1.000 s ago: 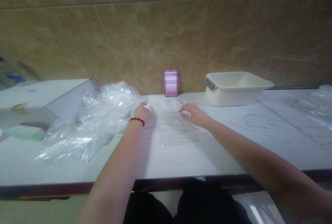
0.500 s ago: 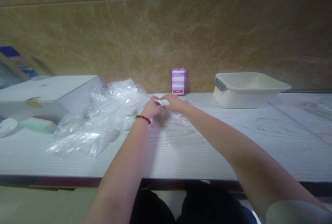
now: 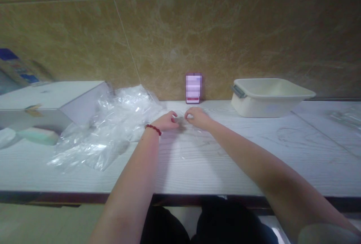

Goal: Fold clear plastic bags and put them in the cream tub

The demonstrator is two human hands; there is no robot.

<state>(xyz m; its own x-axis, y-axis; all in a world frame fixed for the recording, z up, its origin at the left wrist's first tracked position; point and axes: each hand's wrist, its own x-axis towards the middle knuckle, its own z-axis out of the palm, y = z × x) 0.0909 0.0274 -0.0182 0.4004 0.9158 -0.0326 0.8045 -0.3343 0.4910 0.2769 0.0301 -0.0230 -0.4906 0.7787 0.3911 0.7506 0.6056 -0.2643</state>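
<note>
My left hand (image 3: 168, 121) is just above the pale wood-grain table (image 3: 203, 172), thumb and fingers apart, with nothing visible in it. A dark red beaded bracelet (image 3: 153, 129) circles that wrist. Facing it across a small gap, my right hand (image 3: 199, 118) is curled, its thumb and forefinger tips close together in a pinch. Whatever they hold, if anything, is too small or pale to make out. Left of my hands lies a heap of crumpled clear plastic bags (image 3: 121, 123). A phone (image 3: 193, 89) with a lit, blurred screen leans upright against the wall behind them.
A cream plastic bin (image 3: 265, 104) with a grey handle stands at the right by the tiled wall (image 3: 180, 40). Farther right is some clear plastic (image 3: 348, 118). On the left are a white box (image 3: 50, 95) and a pale green block (image 3: 41, 135). The table's dark front edge (image 3: 84, 197) runs below.
My hands have moved apart from each other. The small white item they were both holding no longer shows between them. The left hand's fingers have spread.
</note>
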